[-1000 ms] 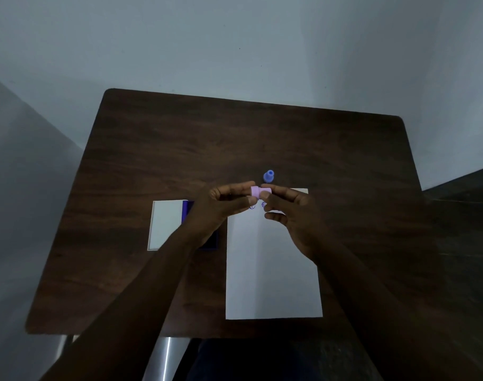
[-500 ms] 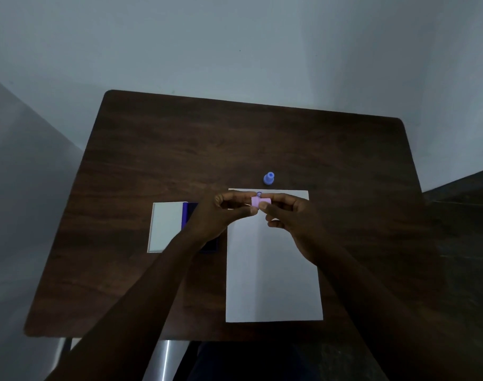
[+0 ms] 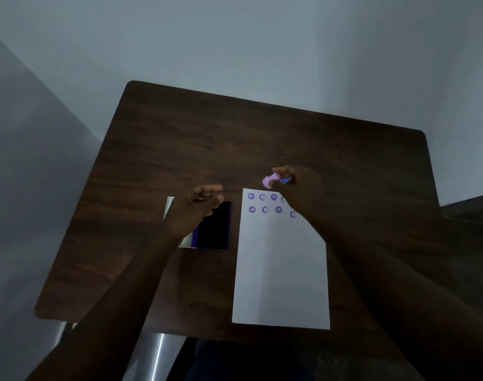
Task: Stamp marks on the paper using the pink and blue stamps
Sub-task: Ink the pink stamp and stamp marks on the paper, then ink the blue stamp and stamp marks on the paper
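Note:
A white paper [image 3: 281, 270] lies on the dark wooden table [image 3: 235, 144], with two rows of purple smiley marks [image 3: 265, 203] along its top. My right hand [image 3: 298, 188] hovers just beyond the paper's top edge, fingers closed on the pink stamp [image 3: 269, 181]. The blue stamp [image 3: 285, 180] shows between the same fingers, mostly hidden. My left hand [image 3: 199, 207] hangs over the open ink pad [image 3: 215, 226], fingers loosely curled and holding nothing.
The ink pad's white lid [image 3: 170, 207] lies open to the left of the dark pad, partly under my left hand. The table's near edge runs just below the paper; a metal leg [image 3: 158, 356] shows beneath it.
My hands have come apart. The right hand carried the pink stamp up and right to where the blue stamp stood; the left hand drew back left over the ink pad. The stamped marks are now uncovered.

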Demonstrator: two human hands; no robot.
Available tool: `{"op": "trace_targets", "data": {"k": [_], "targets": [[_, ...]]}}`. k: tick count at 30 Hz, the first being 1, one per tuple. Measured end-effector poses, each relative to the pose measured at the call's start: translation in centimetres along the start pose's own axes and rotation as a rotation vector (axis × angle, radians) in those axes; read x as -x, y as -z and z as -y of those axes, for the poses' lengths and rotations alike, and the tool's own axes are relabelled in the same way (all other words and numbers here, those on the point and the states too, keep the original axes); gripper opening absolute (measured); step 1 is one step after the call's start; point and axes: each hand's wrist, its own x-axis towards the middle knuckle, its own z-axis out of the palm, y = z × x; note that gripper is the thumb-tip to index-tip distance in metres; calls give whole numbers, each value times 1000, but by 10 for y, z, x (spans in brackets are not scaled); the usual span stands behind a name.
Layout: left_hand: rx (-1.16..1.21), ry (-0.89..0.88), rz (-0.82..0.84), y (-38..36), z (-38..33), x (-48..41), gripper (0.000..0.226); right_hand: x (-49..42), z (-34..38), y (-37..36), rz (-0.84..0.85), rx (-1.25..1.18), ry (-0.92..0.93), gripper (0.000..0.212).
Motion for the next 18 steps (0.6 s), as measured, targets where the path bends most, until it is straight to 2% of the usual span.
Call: {"op": "trace_targets", "data": {"k": [2, 4, 7, 9, 16, 18], "targets": [[2, -8, -10, 5, 3, -1, 29, -19, -1, -11, 90, 222, 70, 21], [1, -14, -8, 9, 7, -1, 26, -32, -4, -23, 130, 404, 136, 29], [-7, -24, -13, 16, 11, -2, 22, -38, -5, -33, -93, 531, 277, 41], [-14, -30, -11, 20, 13, -2, 22, -40, -9, -37, -153, 626, 323, 45], [-28, -18, -5, 26, 15, 0, 22, -37, -8, -39, -241, 622, 326, 46], [-21, -27, -12, 25, 13, 0, 22, -35, -8, -27, -207, 590, 320, 40]]}}
